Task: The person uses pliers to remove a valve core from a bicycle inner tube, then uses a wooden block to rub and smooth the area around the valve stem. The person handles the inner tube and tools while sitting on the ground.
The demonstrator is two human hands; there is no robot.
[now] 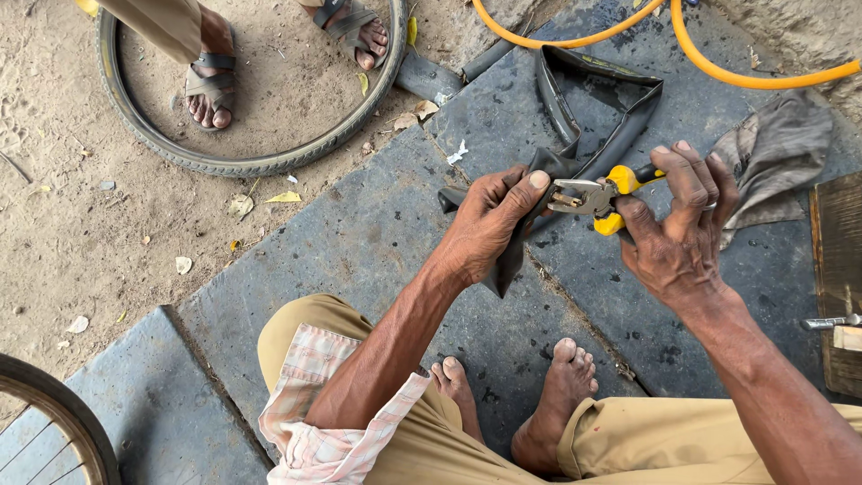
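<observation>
The left hand (489, 220) is closed on a fold of the black tube (597, 117), thumb pressed on top, pinching the rubber just left of the plier nose. The right hand (682, 224) is wrapped around the yellow handles of the pliers (597, 198), fingers curled over them; the metal nose points left and meets the tube at the pinched fold. Whether the nose bites the rubber or only touches it cannot be told.

The tube lies on the grey slab (377, 224). From the fold one loop runs up and away toward the orange hose (745, 76), and a loose flap hangs down under the left hand toward the person's bare feet (557, 386). A seam in the slab runs diagonally just below the fold.

Right of the tube a grey rag (777, 153) lies crumpled, nearly touching the right hand's knuckles. Farther right of the tube a wooden board (840, 269) sits at the picture's edge with a metal tool (831, 321) on it. Left of the tube the slab is bare up to its edge, where sand begins. On that sand, up and left of the tube, lies a tyre (260, 162); another person's sandalled feet (211, 85) stand inside its ring. A wheel rim (63, 413) shows far down-left of the tube
</observation>
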